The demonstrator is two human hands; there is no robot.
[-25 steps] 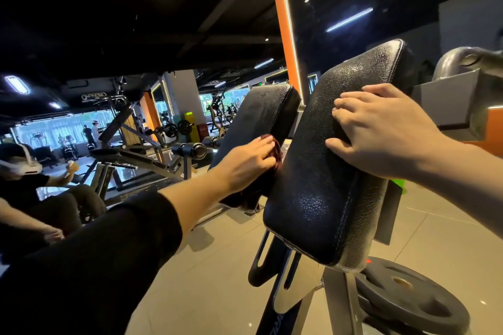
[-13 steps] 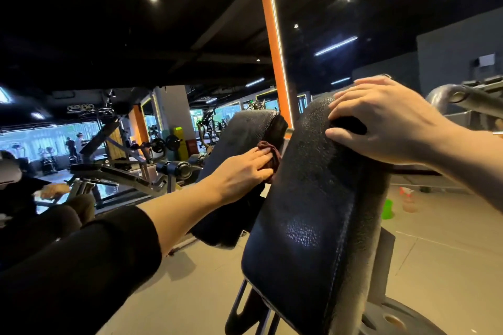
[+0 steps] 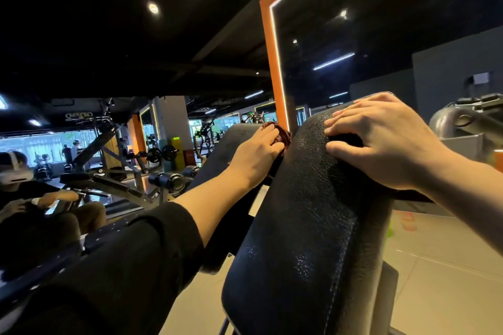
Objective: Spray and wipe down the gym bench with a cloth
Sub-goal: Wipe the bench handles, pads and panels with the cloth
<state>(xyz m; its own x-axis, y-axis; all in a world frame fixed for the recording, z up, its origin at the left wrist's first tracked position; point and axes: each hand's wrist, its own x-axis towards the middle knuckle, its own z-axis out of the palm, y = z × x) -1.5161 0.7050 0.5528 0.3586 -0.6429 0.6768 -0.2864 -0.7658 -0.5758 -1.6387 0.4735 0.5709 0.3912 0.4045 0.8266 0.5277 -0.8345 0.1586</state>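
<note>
The left hand (image 3: 258,152) is curling its fingers round a bunched dark red cloth (image 3: 280,132), its grip closing on the fabric and pressing it against the top edge of the far black padded cushion (image 3: 217,163), right in the gap where that cushion is sitting just beside the near one. A black sleeve (image 3: 122,266) is covering the left forearm up to mid-arm, with bare skin showing from there to the wrist. Over on the other side, the right hand (image 3: 381,141) is resting on the top of the near black textured vinyl pad (image 3: 299,226), fingers bent over the upper edge and thumb lying along the front face, so this grip is bracing the pad. That near pad is standing steeply tilted, its cracked, glossy face catching specks of light, white stitching running down its right seam. Behind the two cushions an orange-framed mirror panel (image 3: 272,62) with a lit white strip is rising toward the dark ceiling. To the right a grey metal machine arm (image 3: 457,119) is showing past the right wrist, above a pale tiled floor (image 3: 435,280). Out to the left, black weight benches and plate-loaded machines (image 3: 130,179) are filling the gym hall, and a seated person in dark clothes (image 3: 35,207) is sitting at the far left edge with hands together in the lap.
</note>
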